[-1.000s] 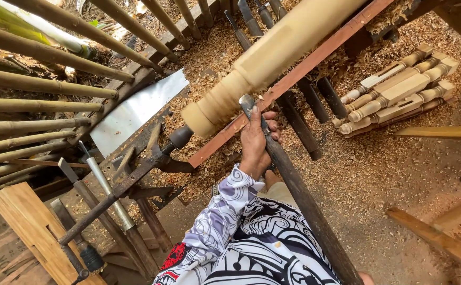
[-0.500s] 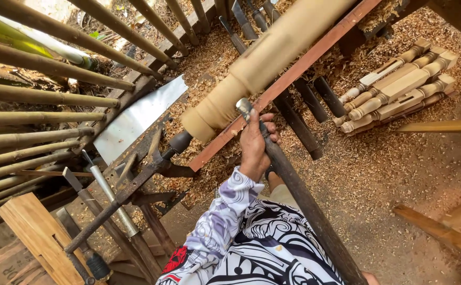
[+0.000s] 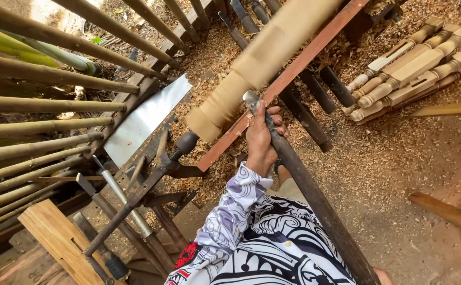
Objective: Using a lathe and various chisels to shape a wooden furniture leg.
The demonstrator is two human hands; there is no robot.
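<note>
A left hand [image 3: 259, 140] clamps its grip on a long chisel [image 3: 299, 179], the tip pressed to a pale wooden post [image 3: 262, 58] lying on the lathe above a red rail [image 3: 294, 74], near its left end. The right hand is out of view, so its grip cannot be told. If the edge digs in, the tool may kick; fingers beside the rail could be pinched. Shavings [image 3: 389, 153] cover the floor, with finished balusters [image 3: 410, 74] stacked far right.

Wood shavings [image 3: 394, 158] cover the dirt floor. Bamboo poles [image 3: 40, 132] form a wall at left; turned wooden posts [image 3: 415, 68] lie stacked in daylight.
</note>
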